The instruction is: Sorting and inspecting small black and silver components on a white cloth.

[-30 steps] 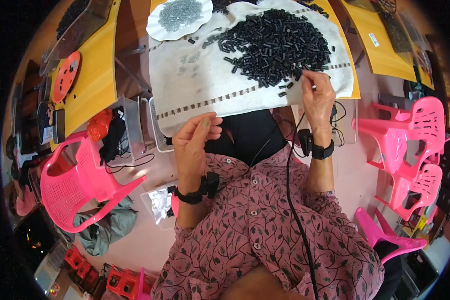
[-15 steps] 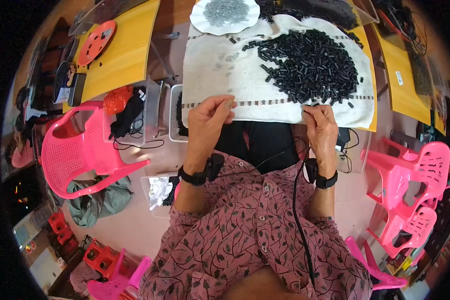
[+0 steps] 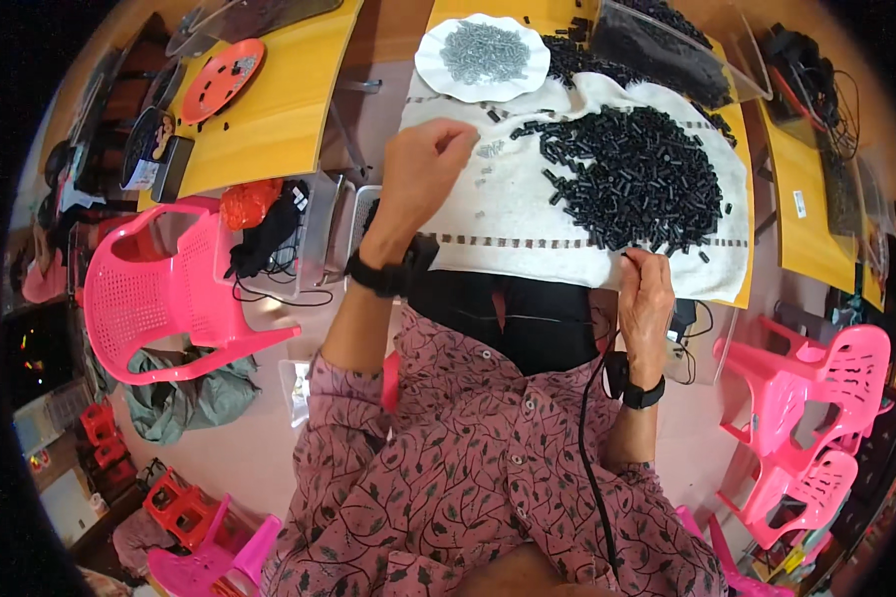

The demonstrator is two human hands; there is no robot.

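My left hand (image 3: 426, 169) is raised over the left side of the white cloth (image 3: 528, 237), its fingers curled together. Whatever its fingertips hold, if anything, is hidden. Beside it on the cloth lie several small clear pieces (image 3: 490, 149). A large pile of short black tube-like pieces (image 3: 642, 174) covers the right part of the cloth. My right hand (image 3: 649, 286) is at the cloth's near edge, just below the pile, with thumb and fingers pinched on a small dark piece. Beyond my left hand stands a white wavy-rimmed plate (image 3: 434, 78) heaped with small clear pieces.
A clear bin (image 3: 667, 50) of black pieces stands at the table's far right. To the left, another yellow table (image 3: 279, 109) carries an orange plate (image 3: 197, 98). Pink chairs (image 3: 164, 289) flank me, and a cable runs down my shirt.
My left hand has moved away from the cloth's near edge, forward toward the clear pieces and the white plate. My right hand stays pinched by the pile's near edge. The view has shifted slightly.
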